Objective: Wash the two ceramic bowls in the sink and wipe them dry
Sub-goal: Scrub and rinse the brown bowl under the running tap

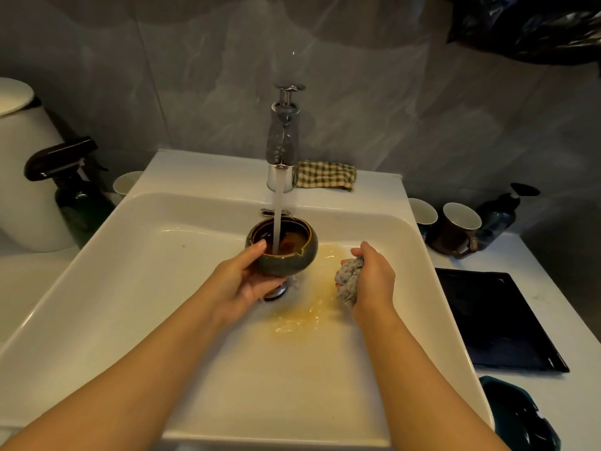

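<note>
Here, left hand (242,281) fingers wrap the green bowl (282,247) under running water; right hand (370,278) fingers clench a grey cloth (349,281).

Home bathroom: white sink (201,275), tap (282,141), tiled wall (406,102).

The middle of the sink (136,255) basin, below the faucet (282,138), is being occupied by a green bowl (286,252) held in the left hand (242,281) under the running stream. Right of the faucet's stream, the space is being taken up by the right hand (374,281), closed around a grey rag (349,281). A narrow gap is being left between bowl and rag. Left of the faucet, a broad open stretch of basin is being left free. Behind the faucet to the right, the ledge is being blocked by a checked cloth (325,175). Further right of the faucet, the counter is being crowded by mugs (457,229) and a dark tray (497,320).
</note>
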